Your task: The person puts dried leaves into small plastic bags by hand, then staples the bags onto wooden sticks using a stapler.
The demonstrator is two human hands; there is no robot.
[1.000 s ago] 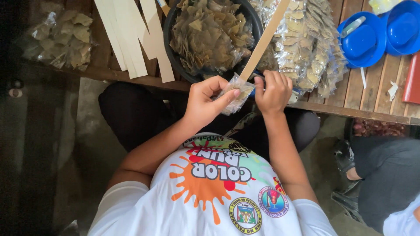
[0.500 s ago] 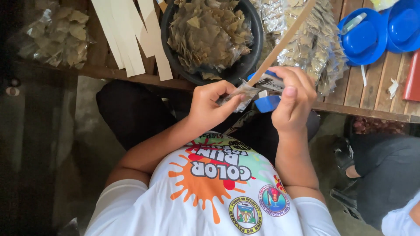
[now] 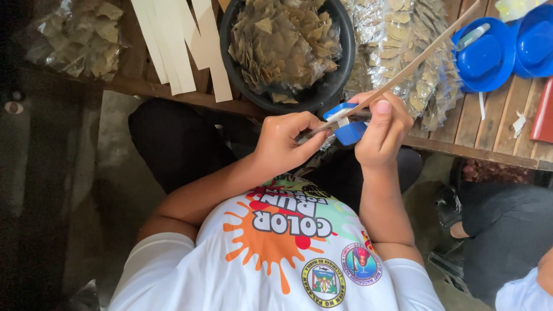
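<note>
Stapler (image 3: 347,124), blue, half hidden in clamping right hand (image 3: 381,129); left hand (image 3: 285,144) pinches barely visible packet (image 3: 314,133).

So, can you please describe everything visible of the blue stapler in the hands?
The blue stapler looks like plastic, small, with a lighter inner part between its two blue halves. It sits at the table edge, held in the right hand, whose thumb presses on top. The left hand holds a clear packet at its mouth. A long wooden strip crosses above it.
</note>
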